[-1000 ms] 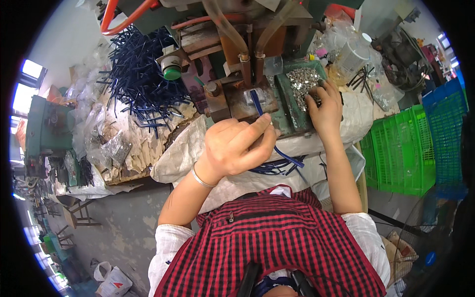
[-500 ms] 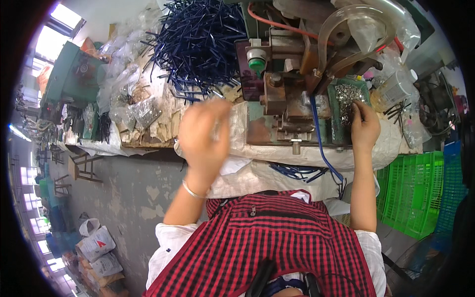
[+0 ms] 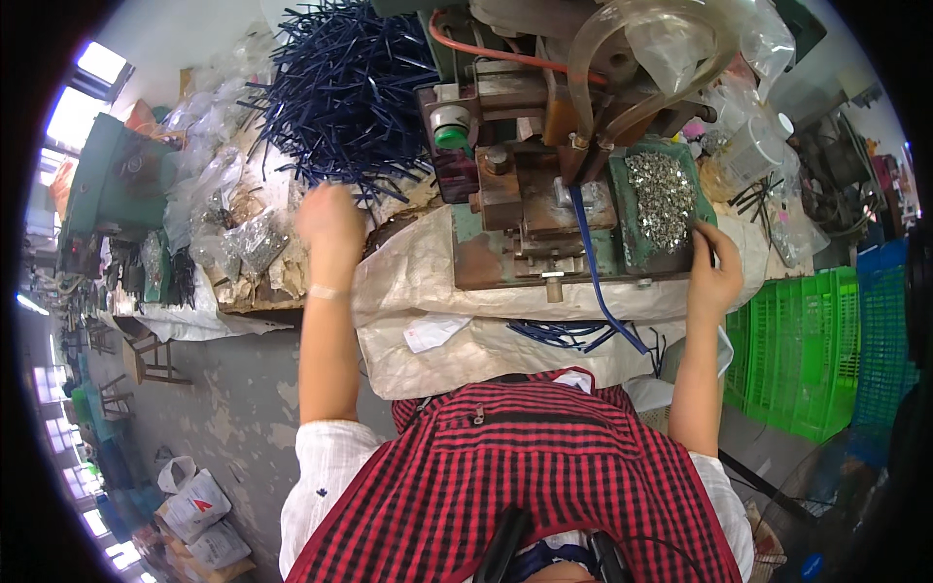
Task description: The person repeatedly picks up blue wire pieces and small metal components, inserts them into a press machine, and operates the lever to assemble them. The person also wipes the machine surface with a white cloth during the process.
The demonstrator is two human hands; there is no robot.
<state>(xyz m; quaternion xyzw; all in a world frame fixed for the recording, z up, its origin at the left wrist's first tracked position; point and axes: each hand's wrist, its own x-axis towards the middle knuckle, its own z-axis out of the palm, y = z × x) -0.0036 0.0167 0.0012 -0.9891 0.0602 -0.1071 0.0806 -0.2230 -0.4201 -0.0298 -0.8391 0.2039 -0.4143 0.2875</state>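
Observation:
My left hand (image 3: 332, 228) is at the near edge of a big heap of dark blue strips (image 3: 340, 92); blur and the back of the hand hide its fingers. At the right edge of a green tray (image 3: 637, 255) is my right hand (image 3: 716, 272), thumb and forefinger tips pressed together; anything between them is too small to make out. Small shiny metal pieces (image 3: 663, 199) are piled in that tray. Left of the tray stands a bench press machine (image 3: 559, 199), with a long blue strip (image 3: 595, 262) hanging from its working spot over the table's front edge.
More blue strips (image 3: 559, 333) lie on the pale cloth (image 3: 408, 277) at the table front. Plastic bags of metal bits (image 3: 260, 241) sit at left. A clear plastic jar (image 3: 753, 154) stands behind my right hand. Green crates (image 3: 792, 355) are on the right, below table level.
My left hand has moved left to the heap of blue strips. My right hand has drawn back from the metal pieces to the tray's right edge. The view has shifted slightly.

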